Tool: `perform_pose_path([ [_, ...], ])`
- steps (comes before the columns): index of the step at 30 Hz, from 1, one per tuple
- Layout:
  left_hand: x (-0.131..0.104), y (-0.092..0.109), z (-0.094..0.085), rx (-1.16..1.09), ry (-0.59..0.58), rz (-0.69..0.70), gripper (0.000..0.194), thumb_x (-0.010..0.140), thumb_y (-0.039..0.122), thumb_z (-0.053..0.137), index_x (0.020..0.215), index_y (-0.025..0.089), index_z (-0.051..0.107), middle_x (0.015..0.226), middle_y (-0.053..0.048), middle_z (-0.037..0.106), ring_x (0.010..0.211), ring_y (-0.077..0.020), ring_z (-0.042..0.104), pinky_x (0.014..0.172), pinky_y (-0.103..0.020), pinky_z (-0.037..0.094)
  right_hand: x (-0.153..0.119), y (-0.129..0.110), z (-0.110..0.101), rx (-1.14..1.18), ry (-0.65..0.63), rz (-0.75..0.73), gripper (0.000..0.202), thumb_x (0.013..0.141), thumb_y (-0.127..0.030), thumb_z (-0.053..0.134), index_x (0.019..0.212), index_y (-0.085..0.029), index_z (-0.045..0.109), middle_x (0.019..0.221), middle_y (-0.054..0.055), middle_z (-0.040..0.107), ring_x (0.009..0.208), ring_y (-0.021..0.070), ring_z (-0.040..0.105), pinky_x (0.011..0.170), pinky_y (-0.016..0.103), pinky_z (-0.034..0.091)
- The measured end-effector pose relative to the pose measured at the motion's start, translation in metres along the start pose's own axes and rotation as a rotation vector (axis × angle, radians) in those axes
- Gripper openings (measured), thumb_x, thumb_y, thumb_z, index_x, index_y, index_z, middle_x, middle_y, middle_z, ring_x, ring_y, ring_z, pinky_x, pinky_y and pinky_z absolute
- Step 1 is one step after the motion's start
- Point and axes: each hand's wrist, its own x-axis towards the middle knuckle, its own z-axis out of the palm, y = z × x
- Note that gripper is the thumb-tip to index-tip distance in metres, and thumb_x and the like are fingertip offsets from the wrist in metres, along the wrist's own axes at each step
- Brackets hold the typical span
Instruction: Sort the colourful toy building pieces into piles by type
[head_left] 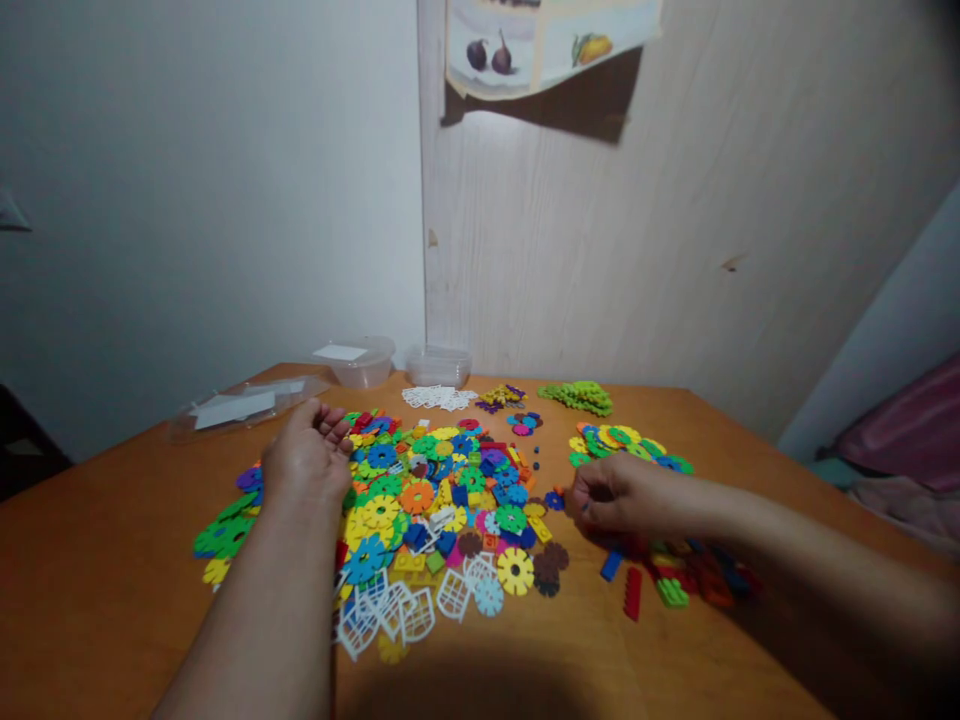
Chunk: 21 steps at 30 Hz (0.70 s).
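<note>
Scene: a person sorts a spread of plastic building pieces on an orange-brown table (112,560), wall behind, seen from the head camera.
Left hand (307,460): hovering over the 9 o'clock edge of the mixed pile (442,500), fingers loosely curled and half open; nothing visibly held, though the palm faces away.
Right hand (611,495): low at the pile's 3 o'clock edge, fingertips pinched together near the table; whether a small piece is between them cannot be told.
Step in hand: by the look of it, sorting by kind, with pieces drawn out of the middle heap into separate groups.
Next move calls for: a fine pinch on one flat piece among many overlapping ones (a light touch, so neighbours do not scatter).
The pieces: bright toothed discs in yellow, blue, green, orange; white lattice panels (390,610) at 6 o'clock of the pile.
Sorted groups: green pieces (577,397) at 1 o'clock, small bricks (660,585) at 4 o'clock, beneath the right forearm.
Far edge: clear plastic tubs (364,362) at 11 o'clock.
</note>
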Motion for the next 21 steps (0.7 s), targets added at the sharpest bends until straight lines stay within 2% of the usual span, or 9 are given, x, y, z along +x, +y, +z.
perform_pose_path([
  [6, -0.002, 0.001, 0.002, 0.021, 0.0, 0.004, 0.02, 0.088, 0.018, 0.056, 0.068, 0.017, 0.052, 0.066, 0.003, 0.056, 0.053, -0.007, 0.053, 0.046, -0.018, 0.037, -0.027, -0.001, 0.006, -0.163, -0.065, -0.095, 0.015, 0.077, -0.013, 0.054, 0.079, -0.021, 0.066, 0.073, -0.002, 0.067, 0.064, 0.0116, 0.056, 0.056, 0.02, 0.036],
  [9, -0.002, 0.001, 0.002, 0.03, 0.006, 0.007, 0.021, 0.089, 0.019, 0.056, 0.068, 0.017, 0.053, 0.066, 0.003, 0.056, 0.053, -0.007, 0.052, 0.045, -0.018, 0.038, -0.028, 0.007, 0.001, -0.17, -0.025, -0.087, 0.012, 0.082, -0.019, 0.055, 0.078, -0.02, 0.067, 0.076, 0.0, 0.069, 0.067, 0.0129, 0.058, 0.06, 0.022, 0.039],
  [12, -0.002, 0.001, 0.0, 0.025, -0.008, 0.01, 0.02, 0.089, 0.018, 0.056, 0.069, 0.017, 0.053, 0.066, 0.003, 0.057, 0.054, -0.0069, 0.054, 0.046, -0.017, 0.038, -0.019, 0.014, -0.006, -0.08, 0.04, -0.049, 0.013, 0.084, -0.025, 0.057, 0.08, -0.02, 0.068, 0.076, 0.001, 0.07, 0.068, 0.0145, 0.059, 0.06, 0.023, 0.041],
  [16, -0.001, 0.001, 0.0, 0.012, -0.019, 0.01, 0.019, 0.088, 0.018, 0.057, 0.069, 0.017, 0.054, 0.065, 0.003, 0.057, 0.055, -0.0072, 0.055, 0.046, -0.017, 0.037, 0.0, 0.014, -0.01, -0.003, 0.086, -0.033, 0.013, 0.077, -0.017, 0.054, 0.073, -0.019, 0.065, 0.071, 0.0, 0.07, 0.065, 0.014, 0.06, 0.058, 0.022, 0.041],
  [18, -0.001, 0.001, 0.0, 0.013, -0.012, 0.011, 0.019, 0.088, 0.017, 0.057, 0.069, 0.016, 0.054, 0.064, 0.002, 0.057, 0.054, -0.0072, 0.054, 0.046, -0.017, 0.037, 0.01, 0.01, -0.008, -0.05, 0.123, 0.001, 0.013, 0.077, -0.018, 0.054, 0.075, -0.019, 0.067, 0.072, 0.001, 0.071, 0.066, 0.0151, 0.062, 0.058, 0.023, 0.042],
  [21, 0.0, 0.0, 0.001, 0.018, 0.0, 0.013, 0.02, 0.087, 0.017, 0.057, 0.067, 0.016, 0.054, 0.063, 0.002, 0.056, 0.052, -0.0071, 0.052, 0.045, -0.017, 0.036, 0.025, 0.003, -0.003, -0.203, 0.183, 0.021, 0.019, 0.08, -0.025, 0.06, 0.092, -0.021, 0.074, 0.088, 0.005, 0.076, 0.077, 0.0186, 0.066, 0.063, 0.025, 0.043],
])
